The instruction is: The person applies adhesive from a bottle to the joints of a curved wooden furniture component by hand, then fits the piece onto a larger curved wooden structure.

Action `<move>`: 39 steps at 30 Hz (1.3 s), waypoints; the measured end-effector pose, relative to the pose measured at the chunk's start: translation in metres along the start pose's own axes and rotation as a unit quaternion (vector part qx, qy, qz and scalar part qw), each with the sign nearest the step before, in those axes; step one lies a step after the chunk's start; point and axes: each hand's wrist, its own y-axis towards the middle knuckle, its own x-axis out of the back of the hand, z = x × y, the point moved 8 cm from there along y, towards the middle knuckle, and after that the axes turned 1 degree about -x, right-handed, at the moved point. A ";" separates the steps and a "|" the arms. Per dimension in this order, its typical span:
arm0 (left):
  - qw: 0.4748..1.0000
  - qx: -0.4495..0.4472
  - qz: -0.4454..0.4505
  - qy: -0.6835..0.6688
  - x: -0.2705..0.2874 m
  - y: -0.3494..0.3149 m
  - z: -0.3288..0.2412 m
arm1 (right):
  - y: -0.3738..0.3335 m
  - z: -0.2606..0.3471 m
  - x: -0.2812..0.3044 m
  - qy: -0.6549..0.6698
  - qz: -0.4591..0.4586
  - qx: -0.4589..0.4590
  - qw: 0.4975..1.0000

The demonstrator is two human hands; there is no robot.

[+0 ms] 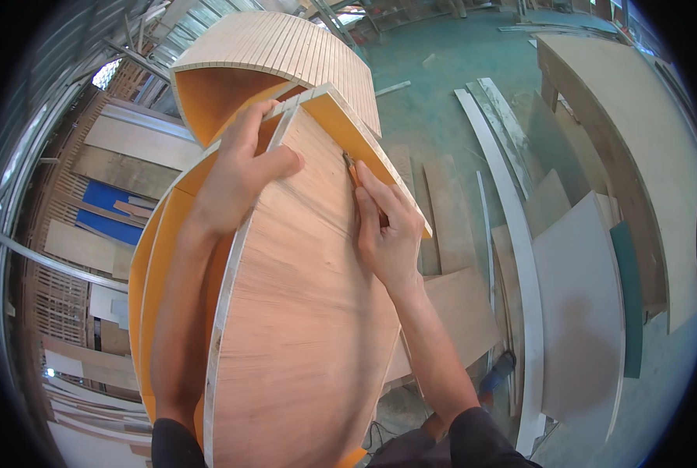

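A large wooden panel (302, 296) with a pale edge stands tilted before me. It is part of a curved wooden piece with orange inner faces. My left hand (235, 175) grips the panel's upper left edge, its thumb on the face and its fingers over the rim. In my right hand (387, 230) is a slim orange cutter knife (353, 170). The knife's dark metal tip touches or nearly touches the corner where the panel meets the orange strip (364, 148) along its upper right side. The fingers hide part of the handle.
A second curved, slatted wooden piece (278, 47) stands just beyond. Boards and a long white strip (512, 234) lie on the floor to the right, near a wooden table (622, 101). Sheets and offcuts (122, 171) line the left. A cable lies near my feet.
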 end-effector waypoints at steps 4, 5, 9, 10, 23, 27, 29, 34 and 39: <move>1.000 -0.006 0.011 -0.003 -0.002 0.000 -0.005 | -0.005 -0.013 0.001 -0.016 -0.003 -0.007 1.000; 1.000 -0.007 0.015 0.001 -0.003 0.000 -0.004 | -0.012 -0.021 0.004 -0.017 -0.011 -0.009 1.000; 1.000 -0.008 0.018 0.004 -0.004 0.001 -0.012 | -0.054 -0.072 0.027 -0.016 -0.034 -0.024 0.999; 1.000 -0.008 0.019 -0.003 -0.006 0.002 -0.011 | -0.059 -0.078 0.034 -0.019 -0.038 -0.030 0.999; 0.998 -0.010 0.015 -0.053 0.000 0.006 0.003 | 0.022 0.039 -0.009 0.034 0.006 0.036 0.999; 0.999 -0.048 0.008 -0.007 0.003 0.007 -0.006 | 0.037 0.047 -0.017 0.037 0.002 0.037 0.999; 0.999 -0.047 0.008 -0.006 0.002 0.004 -0.003 | 0.035 0.043 -0.020 0.036 -0.002 0.042 0.998; 0.998 0.000 0.015 -0.061 -0.012 -0.002 -0.004 | 0.007 0.007 -0.010 -0.037 0.009 -0.005 0.999; 0.999 -0.050 0.008 0.017 0.003 0.004 -0.002 | -0.044 -0.052 0.017 0.006 -0.024 -0.025 0.999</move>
